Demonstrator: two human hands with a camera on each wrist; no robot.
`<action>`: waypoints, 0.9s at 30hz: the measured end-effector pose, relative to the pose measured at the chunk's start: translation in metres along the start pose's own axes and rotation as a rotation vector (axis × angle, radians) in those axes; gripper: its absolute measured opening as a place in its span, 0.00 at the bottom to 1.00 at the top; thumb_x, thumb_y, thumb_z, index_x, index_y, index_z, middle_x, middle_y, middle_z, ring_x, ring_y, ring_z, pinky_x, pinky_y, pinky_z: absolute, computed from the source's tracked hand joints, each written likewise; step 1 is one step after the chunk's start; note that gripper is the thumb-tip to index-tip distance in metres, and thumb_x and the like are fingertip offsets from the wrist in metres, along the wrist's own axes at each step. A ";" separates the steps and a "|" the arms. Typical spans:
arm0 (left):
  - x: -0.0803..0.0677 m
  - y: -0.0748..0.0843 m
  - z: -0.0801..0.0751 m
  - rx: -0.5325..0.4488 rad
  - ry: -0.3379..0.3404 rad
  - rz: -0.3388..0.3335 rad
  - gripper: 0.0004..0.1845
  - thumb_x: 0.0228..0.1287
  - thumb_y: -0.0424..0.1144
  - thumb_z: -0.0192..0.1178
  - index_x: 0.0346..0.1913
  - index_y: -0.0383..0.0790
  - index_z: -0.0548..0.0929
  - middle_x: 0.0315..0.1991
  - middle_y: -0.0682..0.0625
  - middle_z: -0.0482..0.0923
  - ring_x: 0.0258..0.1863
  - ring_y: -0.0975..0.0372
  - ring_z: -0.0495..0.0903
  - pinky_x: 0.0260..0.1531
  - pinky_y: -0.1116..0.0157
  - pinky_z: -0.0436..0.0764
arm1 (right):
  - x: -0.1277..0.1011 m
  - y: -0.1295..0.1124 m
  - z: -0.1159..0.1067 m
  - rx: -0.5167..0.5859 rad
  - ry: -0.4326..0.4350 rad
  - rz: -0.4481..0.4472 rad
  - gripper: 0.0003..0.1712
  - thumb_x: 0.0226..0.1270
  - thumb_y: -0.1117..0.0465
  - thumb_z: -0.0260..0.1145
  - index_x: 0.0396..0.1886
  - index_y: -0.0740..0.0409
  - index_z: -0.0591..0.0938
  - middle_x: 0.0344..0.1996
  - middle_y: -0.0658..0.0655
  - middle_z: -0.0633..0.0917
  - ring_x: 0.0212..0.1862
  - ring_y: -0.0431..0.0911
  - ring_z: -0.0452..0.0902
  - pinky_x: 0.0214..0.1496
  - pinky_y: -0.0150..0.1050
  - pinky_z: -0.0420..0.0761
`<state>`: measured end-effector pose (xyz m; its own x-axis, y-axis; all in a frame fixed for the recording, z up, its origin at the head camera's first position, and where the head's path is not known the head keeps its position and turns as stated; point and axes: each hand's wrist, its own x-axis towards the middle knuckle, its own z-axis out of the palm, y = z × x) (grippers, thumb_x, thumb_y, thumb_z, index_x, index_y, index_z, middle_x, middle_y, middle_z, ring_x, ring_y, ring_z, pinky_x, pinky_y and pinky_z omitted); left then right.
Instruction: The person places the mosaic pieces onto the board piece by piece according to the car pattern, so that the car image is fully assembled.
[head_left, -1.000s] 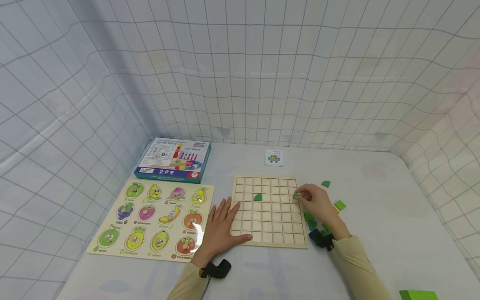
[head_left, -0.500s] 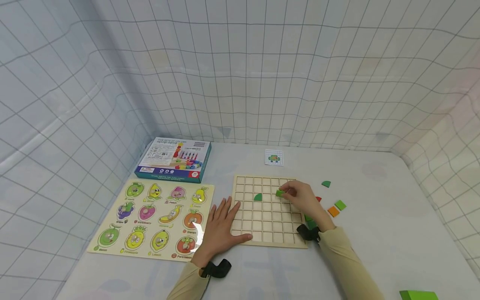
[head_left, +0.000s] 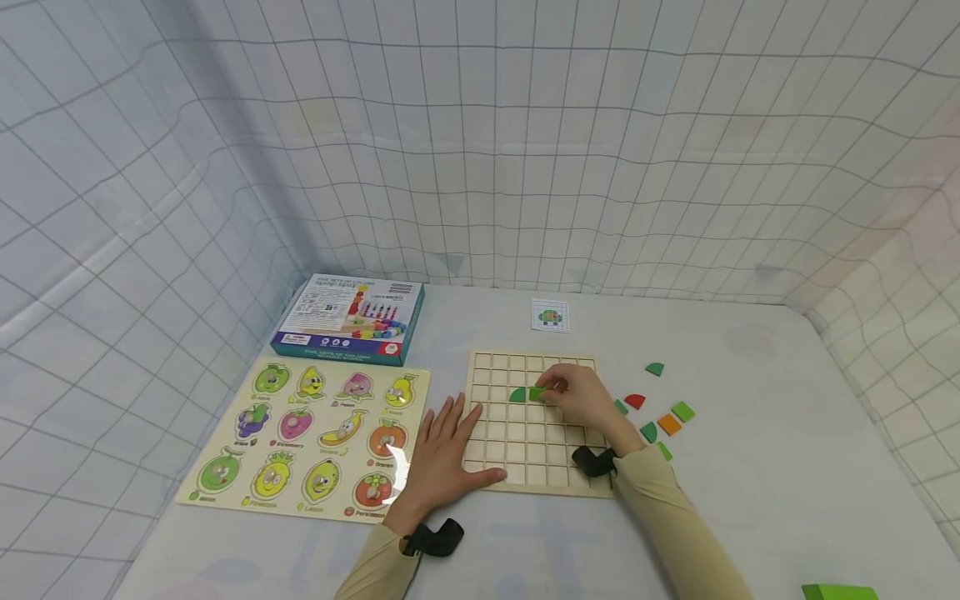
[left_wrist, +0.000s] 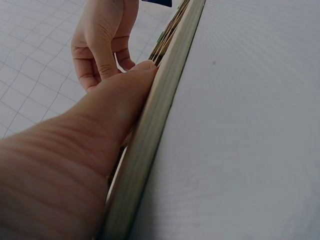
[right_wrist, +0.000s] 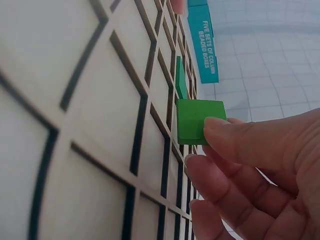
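Note:
A light green square tile (right_wrist: 192, 120) is pinched between the thumb and fingers of my right hand (head_left: 579, 396), just above the wooden grid board (head_left: 525, 454). Directly left of that tile, a dark green quarter-circle tile (head_left: 517, 395) lies in one of the board's cells. My left hand (head_left: 442, 462) rests with spread fingers over the board's left edge, its thumb (left_wrist: 135, 80) along the front rim in the left wrist view. Behind the board lies a small card (head_left: 551, 316) printed with a coloured grid picture.
Right of the board lie a red quarter-circle tile (head_left: 634, 402), an orange square tile (head_left: 669, 424) and several green tiles (head_left: 682, 411). On the left are a fruit puzzle board (head_left: 303, 442) and a beaded-toy box (head_left: 348, 319). A green block (head_left: 838, 592) sits at the front right.
My right hand has carried the light green tile leftward from the board's right edge to beside the dark green quarter-circle. The left hand has stayed in place.

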<state>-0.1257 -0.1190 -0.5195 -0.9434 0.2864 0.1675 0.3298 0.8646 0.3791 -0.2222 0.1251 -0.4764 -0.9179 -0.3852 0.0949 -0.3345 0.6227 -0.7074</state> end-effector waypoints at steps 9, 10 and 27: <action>0.000 0.000 0.000 0.009 0.001 0.003 0.54 0.47 0.73 0.58 0.73 0.43 0.61 0.73 0.42 0.49 0.73 0.52 0.43 0.67 0.50 0.40 | 0.002 0.000 0.003 -0.029 -0.012 0.031 0.03 0.60 0.65 0.69 0.33 0.53 0.86 0.29 0.47 0.83 0.31 0.40 0.74 0.33 0.38 0.75; 0.000 0.000 0.000 0.009 0.003 0.004 0.54 0.47 0.73 0.58 0.72 0.43 0.61 0.73 0.42 0.49 0.73 0.52 0.44 0.67 0.50 0.40 | 0.002 0.000 0.003 -0.036 -0.010 0.036 0.03 0.60 0.65 0.69 0.33 0.53 0.86 0.29 0.47 0.83 0.31 0.41 0.74 0.33 0.38 0.75; 0.000 0.000 0.000 0.007 0.008 0.006 0.54 0.47 0.73 0.59 0.72 0.44 0.61 0.73 0.42 0.49 0.73 0.52 0.44 0.67 0.50 0.40 | -0.002 0.001 0.006 -0.091 -0.039 0.059 0.10 0.63 0.66 0.65 0.43 0.56 0.87 0.35 0.51 0.74 0.33 0.44 0.67 0.34 0.39 0.69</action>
<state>-0.1255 -0.1189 -0.5200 -0.9411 0.2882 0.1770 0.3351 0.8657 0.3718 -0.2191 0.1226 -0.4811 -0.9282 -0.3713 0.0264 -0.2997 0.7034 -0.6446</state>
